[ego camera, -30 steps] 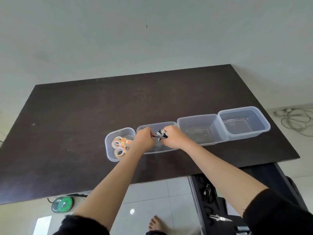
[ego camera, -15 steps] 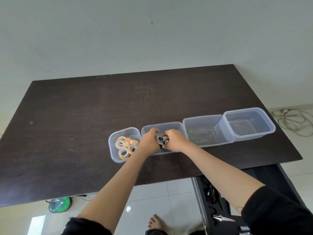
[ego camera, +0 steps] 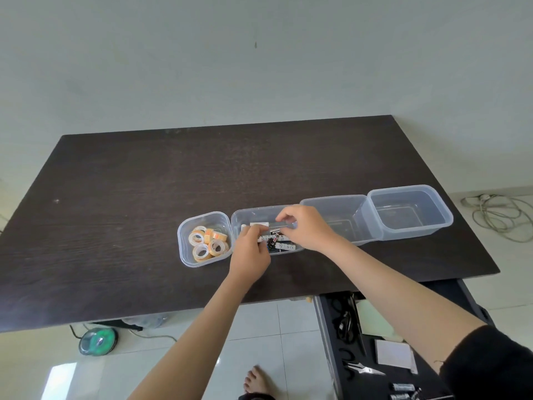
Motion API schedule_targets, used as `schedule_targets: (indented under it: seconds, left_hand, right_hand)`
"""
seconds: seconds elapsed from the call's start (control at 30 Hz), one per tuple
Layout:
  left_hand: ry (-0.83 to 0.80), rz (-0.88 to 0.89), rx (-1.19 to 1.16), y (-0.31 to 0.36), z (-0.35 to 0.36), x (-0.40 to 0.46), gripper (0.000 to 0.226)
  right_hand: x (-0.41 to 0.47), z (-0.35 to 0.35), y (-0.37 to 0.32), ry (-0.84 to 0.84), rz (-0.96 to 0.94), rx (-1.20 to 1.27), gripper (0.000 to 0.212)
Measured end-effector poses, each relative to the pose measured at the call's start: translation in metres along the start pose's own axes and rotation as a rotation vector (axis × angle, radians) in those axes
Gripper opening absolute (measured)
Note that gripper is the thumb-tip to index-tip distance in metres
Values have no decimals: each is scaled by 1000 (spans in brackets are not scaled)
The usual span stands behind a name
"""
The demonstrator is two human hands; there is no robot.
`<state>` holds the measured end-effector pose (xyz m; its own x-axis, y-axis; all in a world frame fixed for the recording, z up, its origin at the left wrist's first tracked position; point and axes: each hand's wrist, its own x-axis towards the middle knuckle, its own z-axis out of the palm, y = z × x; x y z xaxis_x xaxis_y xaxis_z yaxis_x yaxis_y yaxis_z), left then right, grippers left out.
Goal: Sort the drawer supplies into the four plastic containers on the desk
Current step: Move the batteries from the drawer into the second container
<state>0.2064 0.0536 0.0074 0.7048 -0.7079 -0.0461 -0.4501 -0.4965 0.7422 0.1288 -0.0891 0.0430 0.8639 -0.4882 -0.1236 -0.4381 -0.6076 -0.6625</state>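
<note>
Four clear plastic containers stand in a row near the desk's front edge. The leftmost container point(ego camera: 184, 255) holds several tape rolls point(ego camera: 208, 244). The second container point(ego camera: 245, 215) holds several batteries point(ego camera: 281, 246). Both my hands are over it. My left hand point(ego camera: 250, 255) has its fingers curled on a white battery at the container's left side. My right hand point(ego camera: 307, 229) pinches a grey battery near the back wall. The third container point(ego camera: 331, 203) and the fourth container point(ego camera: 409, 210) look empty.
An open black drawer point(ego camera: 326, 327) sits under the desk at lower right, with scissors point(ego camera: 347, 321), a white notepad point(ego camera: 395, 355) and more batteries point(ego camera: 402, 387). A cable coil point(ego camera: 501, 215) lies on the floor at the right, a green round object point(ego camera: 98, 340) at the left.
My hands carried a bunch of batteries down into the second container. The batteries now lie in it, and my hands have drawn slightly apart.
</note>
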Motion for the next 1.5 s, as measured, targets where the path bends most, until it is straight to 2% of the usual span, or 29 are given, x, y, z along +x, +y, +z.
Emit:
schedule_targets:
  seconds: [0.17,0.27,0.43,0.6,0.73,0.87,1.1,1.23,1.37,1.5]
  left_hand:
    - [115,87,-96,22,35,-36,23]
    - [112,112,-127,40,68,-63,21]
    - [-63,36,-125,59,137,-115,22]
    - [-232,-168,-73,60,200,-161,21]
    - [-377,-357,32,54,239,-186,35]
    - [-464,-419,220,51,263,-199,51]
    - [-367,-499,308,49,284,-188,58]
    - [-337,-542,314,49,294,-185,69]
    - [-233,-480,298,52,300,-184,68]
    - [-238,-452,259,50,299,-179,69]
  right_hand:
    - [-42,-21,20,42,-56,58,14]
    - [-77,-33,46,-5,-77,78,13]
    - [-143,-41,111,-155,5,34,12]
    - [-200,-33,186,-301,131,-64,15]
    - [-233,-22,240,-415,202,-86,17]
    - [-252,-12,279,-458,232,-106,23]
    - [-262,4,310,-445,284,-135,31]
    - [-267,12,320,-474,291,-164,21]
    - [-273,15,329,-499,301,-166,17]
    - [-278,17,335,-513,326,-158,15]
